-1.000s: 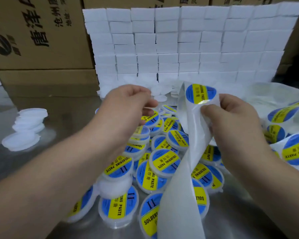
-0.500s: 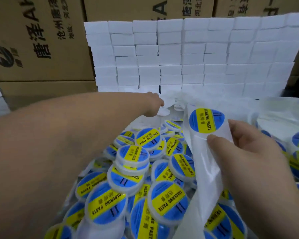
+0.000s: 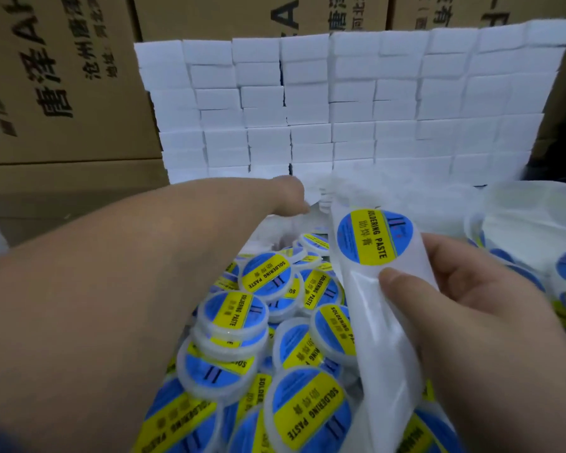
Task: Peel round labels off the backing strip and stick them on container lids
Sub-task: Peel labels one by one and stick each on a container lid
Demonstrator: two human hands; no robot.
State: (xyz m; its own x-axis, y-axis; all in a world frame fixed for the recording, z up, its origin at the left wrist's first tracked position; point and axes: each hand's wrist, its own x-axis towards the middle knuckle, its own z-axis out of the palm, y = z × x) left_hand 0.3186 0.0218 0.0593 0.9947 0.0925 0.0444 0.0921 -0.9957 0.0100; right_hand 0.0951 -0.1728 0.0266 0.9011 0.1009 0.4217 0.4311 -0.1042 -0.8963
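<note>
The left hand had left the strip and reached out to the far lids.
Head view: the left hand point(image 3: 288, 194) stretched over the heap of labelled lids point(image 3: 268, 279) to the plain white lids point(image 3: 324, 197) below the stacked white boxes point(image 3: 340, 103); whether its fingers held anything could not be told. The right hand point(image 3: 471, 305) kept thumb and fingers clamped on the backing strip point(image 3: 383, 338), one round label point(image 3: 374, 235) just above the thumb.

Views: we have one, wide-angle, head-worn | Facing: forward and down, over our own forearms | Range: close, the right hand point(image 3: 471, 308) holding the strip point(image 3: 379, 354) fills the lower right, lids point(image 3: 262, 276) just below, left hand point(image 3: 290, 194) farther out | Back: white blocks point(image 3: 356, 103), then cartons point(image 3: 62, 76), facing us
</note>
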